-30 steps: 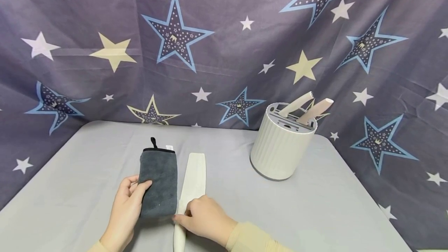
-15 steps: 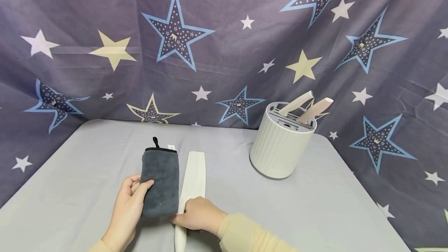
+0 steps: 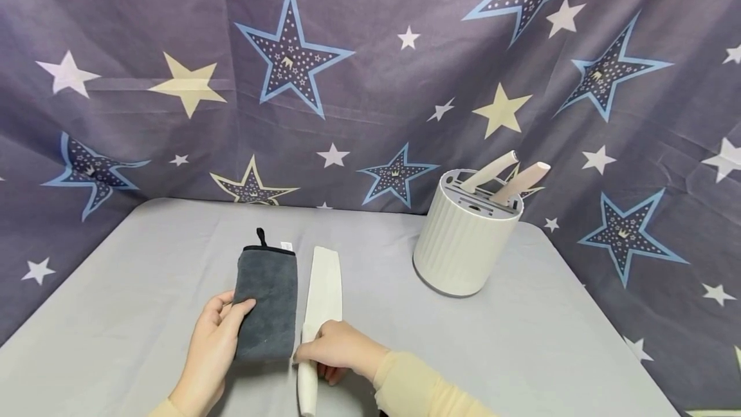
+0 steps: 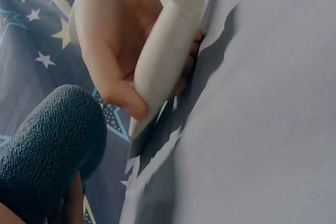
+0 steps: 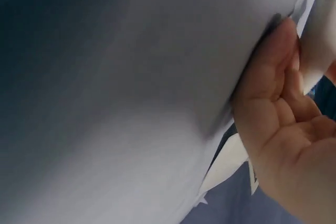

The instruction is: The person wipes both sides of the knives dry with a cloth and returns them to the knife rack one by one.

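Note:
My left hand (image 3: 211, 340) pinches a folded dark grey cloth (image 3: 267, 304) by its left edge, thumb in front. The cloth has a black hem and a hanging loop at its top. Just right of it, my right hand (image 3: 341, 349) grips a pale kitchen knife (image 3: 324, 288) where the handle meets the broad blade, which points away from me. In the left wrist view the knife's rounded handle (image 4: 170, 40) lies between thumb and fingers, with the fluffy cloth (image 4: 55, 140) at lower left. The right wrist view shows part of the blade (image 5: 228, 161) beyond my hand.
A ribbed off-white knife block (image 3: 463, 246) stands at the back right of the table. Two knife handles, one cream (image 3: 490, 172) and one pinkish (image 3: 521, 184), stick out of its slotted top. A star-patterned curtain (image 3: 370, 82) hangs behind the grey table surface (image 3: 521, 352).
The knife's handle end has swung slightly right, and fingertips now show beneath the handle. The cloth in my left hand has shifted a little to the right.

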